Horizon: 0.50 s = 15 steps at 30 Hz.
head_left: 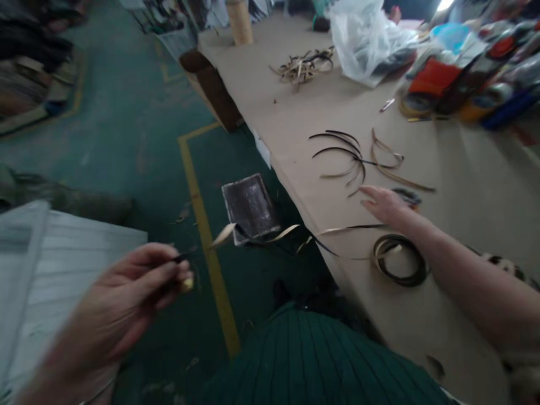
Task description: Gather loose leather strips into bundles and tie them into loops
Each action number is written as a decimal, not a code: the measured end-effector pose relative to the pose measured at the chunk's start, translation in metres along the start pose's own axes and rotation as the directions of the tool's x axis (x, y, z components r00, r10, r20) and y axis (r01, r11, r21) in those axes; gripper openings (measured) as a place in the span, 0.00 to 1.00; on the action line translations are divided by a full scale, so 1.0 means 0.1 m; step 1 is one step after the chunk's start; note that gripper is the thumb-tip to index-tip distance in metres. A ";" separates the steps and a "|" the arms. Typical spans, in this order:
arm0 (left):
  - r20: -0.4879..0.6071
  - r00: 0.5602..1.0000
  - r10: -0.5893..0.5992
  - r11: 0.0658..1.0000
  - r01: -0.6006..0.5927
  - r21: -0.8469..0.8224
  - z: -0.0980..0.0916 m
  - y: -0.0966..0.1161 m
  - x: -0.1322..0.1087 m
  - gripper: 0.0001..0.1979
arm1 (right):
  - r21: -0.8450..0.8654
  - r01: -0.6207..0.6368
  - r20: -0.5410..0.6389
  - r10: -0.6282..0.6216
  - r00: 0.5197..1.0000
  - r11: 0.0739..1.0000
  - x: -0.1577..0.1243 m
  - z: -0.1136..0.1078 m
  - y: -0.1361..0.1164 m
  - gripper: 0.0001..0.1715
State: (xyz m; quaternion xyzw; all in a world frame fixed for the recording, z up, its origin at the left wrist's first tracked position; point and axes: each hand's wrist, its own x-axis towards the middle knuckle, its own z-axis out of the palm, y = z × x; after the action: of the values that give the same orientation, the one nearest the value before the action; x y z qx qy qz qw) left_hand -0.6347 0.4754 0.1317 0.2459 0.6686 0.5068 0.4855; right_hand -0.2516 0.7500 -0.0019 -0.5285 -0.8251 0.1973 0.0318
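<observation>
My left hand [126, 298] is out over the green floor, its fingers pinched on the end of a thin dark strip [270, 236] that runs across to the table edge. My right hand [386, 203] lies on the tan table [295, 112], fingers stretched toward a fan of cut dark strips [341, 154]; something dark shows just behind it. A coiled roll of the strip [399, 260] lies on the table under my right forearm.
A dark flat tray [251, 207] lies on the floor by a yellow line [202, 225]. Further back on the table are a tangle of strips [304, 64], a clear plastic bag [365, 36], tape rolls and coloured clutter [459, 84]. A white board [50, 264] sits at the left.
</observation>
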 end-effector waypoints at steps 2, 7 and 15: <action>0.083 0.990 -0.114 0.993 0.111 0.045 0.25 -0.02 0.01 0.10 | 0.250 0.228 -0.002 -0.235 0.972 0.941 -0.10 0.08 -0.70 0.35; 0.350 0.929 -0.118 0.993 0.100 0.069 0.41 -0.03 0.10 0.09 | 0.684 0.388 0.163 -0.648 0.744 0.617 -0.43 0.36 -2.02 0.38; 0.331 0.937 -0.115 0.926 -0.019 0.376 -0.52 -0.21 0.36 0.14 | 0.330 0.169 0.151 -0.229 0.962 0.929 -0.79 0.62 -1.29 0.17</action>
State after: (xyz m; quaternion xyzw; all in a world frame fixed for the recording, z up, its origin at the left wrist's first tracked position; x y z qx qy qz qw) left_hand -0.6930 0.4741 0.0988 0.4022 0.6625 0.3067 0.5525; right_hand -0.3437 0.6152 -0.0002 -0.4091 -0.8319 0.3705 0.0577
